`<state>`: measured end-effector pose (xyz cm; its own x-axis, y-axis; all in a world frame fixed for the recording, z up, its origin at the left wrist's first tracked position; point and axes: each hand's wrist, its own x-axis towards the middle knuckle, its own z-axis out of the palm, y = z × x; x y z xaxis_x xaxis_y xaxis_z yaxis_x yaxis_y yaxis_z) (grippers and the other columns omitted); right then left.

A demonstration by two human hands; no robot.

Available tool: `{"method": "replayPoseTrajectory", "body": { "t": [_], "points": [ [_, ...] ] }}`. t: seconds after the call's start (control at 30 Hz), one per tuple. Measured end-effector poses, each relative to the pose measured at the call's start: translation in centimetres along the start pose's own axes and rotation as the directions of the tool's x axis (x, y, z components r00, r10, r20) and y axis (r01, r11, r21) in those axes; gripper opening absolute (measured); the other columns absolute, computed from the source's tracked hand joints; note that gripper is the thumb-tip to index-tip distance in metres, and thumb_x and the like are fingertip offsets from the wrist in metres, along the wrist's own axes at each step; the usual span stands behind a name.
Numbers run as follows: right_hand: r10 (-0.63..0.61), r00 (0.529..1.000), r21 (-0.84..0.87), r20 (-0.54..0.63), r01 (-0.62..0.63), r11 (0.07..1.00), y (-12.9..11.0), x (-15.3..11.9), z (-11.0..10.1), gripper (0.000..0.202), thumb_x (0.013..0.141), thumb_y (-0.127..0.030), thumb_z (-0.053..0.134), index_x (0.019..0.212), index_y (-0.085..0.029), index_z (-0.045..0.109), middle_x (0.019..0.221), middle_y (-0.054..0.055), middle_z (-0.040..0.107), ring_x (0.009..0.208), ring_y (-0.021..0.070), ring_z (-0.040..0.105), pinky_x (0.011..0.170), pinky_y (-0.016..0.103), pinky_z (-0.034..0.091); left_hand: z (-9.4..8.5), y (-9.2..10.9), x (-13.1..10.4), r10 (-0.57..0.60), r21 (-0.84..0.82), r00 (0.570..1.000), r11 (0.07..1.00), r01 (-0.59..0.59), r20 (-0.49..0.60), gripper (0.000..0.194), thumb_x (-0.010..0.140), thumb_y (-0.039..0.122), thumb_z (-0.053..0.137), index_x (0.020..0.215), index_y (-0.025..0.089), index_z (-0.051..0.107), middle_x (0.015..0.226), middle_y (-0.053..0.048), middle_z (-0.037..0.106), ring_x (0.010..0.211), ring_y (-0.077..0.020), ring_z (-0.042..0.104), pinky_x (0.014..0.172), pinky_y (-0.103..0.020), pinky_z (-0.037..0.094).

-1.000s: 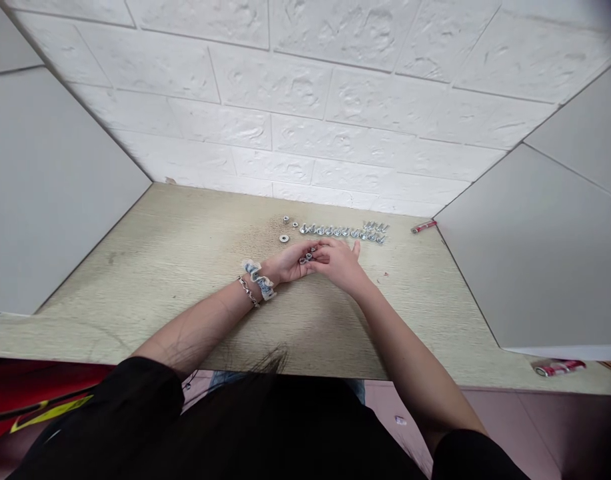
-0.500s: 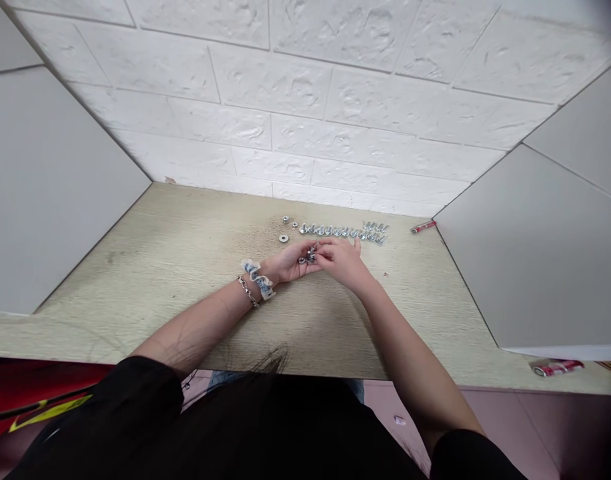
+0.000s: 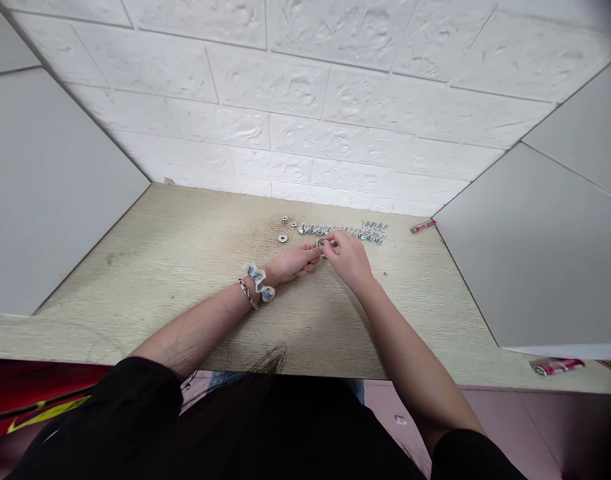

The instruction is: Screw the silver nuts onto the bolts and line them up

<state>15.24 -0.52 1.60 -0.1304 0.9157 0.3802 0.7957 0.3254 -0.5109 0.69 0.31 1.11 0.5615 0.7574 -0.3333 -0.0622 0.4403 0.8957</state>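
Note:
My left hand is closed, its thumb and fingers pinching small metal hardware that looks like a bolt with a washer. Fingertips of my right hand are pinched on the same piece from the right. Just beyond both hands runs a row of silvery bolts with washers, part of it hidden behind my right hand. Several thinner screws lie at the row's right end. To the left are a loose washer, a nut and a smaller nut.
A white brick-patterned wall rises behind the wooden tabletop. Grey panels stand at the left and right. One red battery lies by the right panel, another near the front right edge.
My left fingers have closed from a cupped palm that showed several small metal parts. Both hands now meet at a piece slightly farther forward, nearer the bolt row.

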Motion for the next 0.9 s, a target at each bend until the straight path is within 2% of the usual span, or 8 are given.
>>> {"method": "replayPoseTrajectory", "body": {
  "t": [0.13, 0.3, 0.53, 0.63, 0.73, 0.9],
  "points": [
    [0.015, 1.0, -0.06, 0.018, -0.014, 0.998, -0.04, -0.12, 0.13, 0.018, 0.084, -0.025, 0.046, 0.081, -0.02, 0.062, 0.085, 0.006, 0.067, 0.077, 0.0195, 0.06, 0.077, 0.032, 0.043, -0.02, -0.28, 0.06, 0.055, 0.135, 0.998, 0.989, -0.057, 0.015, 0.029, 0.087, 0.031, 0.052, 0.065, 0.018, 0.039, 0.05, 0.008, 0.03, 0.036, -0.0021, 0.023, 0.033, -0.015, 0.011],
    [-0.038, 0.996, -0.09, 0.084, 0.046, 0.995, -0.28, -0.18, -0.23, 0.018, 0.084, -0.023, 0.047, 0.086, -0.021, 0.065, 0.089, 0.004, 0.069, 0.079, 0.0186, 0.06, 0.077, 0.031, 0.043, -0.26, -0.57, 0.32, 0.088, 0.153, 0.995, 0.984, -0.094, 0.047, 0.027, 0.084, 0.03, 0.054, 0.064, 0.018, 0.04, 0.048, 0.007, 0.031, 0.036, -0.0024, 0.024, 0.034, -0.016, 0.012],
    [-0.116, 0.982, -0.107, 0.146, 0.133, 0.985, -0.32, -0.22, -0.51, 0.022, 0.084, -0.023, 0.047, 0.091, -0.019, 0.067, 0.093, 0.006, 0.07, 0.085, 0.0199, 0.061, 0.082, 0.032, 0.042, -0.22, -0.26, 0.18, 0.062, 0.197, 0.998, 0.978, -0.066, 0.025, 0.027, 0.081, 0.024, 0.053, 0.058, 0.017, 0.04, 0.045, 0.007, 0.031, 0.036, -0.0026, 0.024, 0.034, -0.017, 0.013],
    [-0.1, 0.982, -0.051, 0.159, 0.109, 0.993, -0.41, -0.21, -0.62, 0.023, 0.086, -0.03, 0.047, 0.088, -0.02, 0.068, 0.092, 0.005, 0.07, 0.085, 0.0196, 0.061, 0.08, 0.032, 0.042, -0.19, -0.33, 0.22, 0.073, 0.215, 0.997, 0.974, -0.074, 0.012, 0.028, 0.08, 0.023, 0.053, 0.056, 0.018, 0.039, 0.044, 0.007, 0.03, 0.037, -0.0028, 0.024, 0.035, -0.017, 0.013],
    [-0.054, 0.987, -0.001, 0.149, 0.054, 0.999, -0.38, -0.12, -0.64, 0.022, 0.087, -0.03, 0.047, 0.084, -0.02, 0.067, 0.088, 0.004, 0.07, 0.084, 0.0182, 0.061, 0.076, 0.03, 0.042, -0.26, -0.52, 0.36, 0.109, 0.238, 0.994, 0.965, -0.109, 0.015, 0.024, 0.08, 0.026, 0.054, 0.06, 0.018, 0.042, 0.044, 0.007, 0.03, 0.036, -0.0038, 0.024, 0.035, -0.018, 0.014],
    [0.038, 0.989, 0.06, 0.146, -0.047, 0.997, -0.05, 0.02, -0.29, 0.014, 0.081, -0.031, 0.054, 0.082, -0.021, 0.064, 0.085, 0.002, 0.069, 0.079, 0.0173, 0.061, 0.072, 0.03, 0.043, -0.48, -0.67, 0.57, 0.116, 0.23, 0.993, 0.966, -0.12, 0.033, 0.021, 0.078, 0.028, 0.058, 0.063, 0.017, 0.047, 0.044, 0.008, 0.032, 0.036, -0.0036, 0.024, 0.035, -0.018, 0.015]
  ]
}}
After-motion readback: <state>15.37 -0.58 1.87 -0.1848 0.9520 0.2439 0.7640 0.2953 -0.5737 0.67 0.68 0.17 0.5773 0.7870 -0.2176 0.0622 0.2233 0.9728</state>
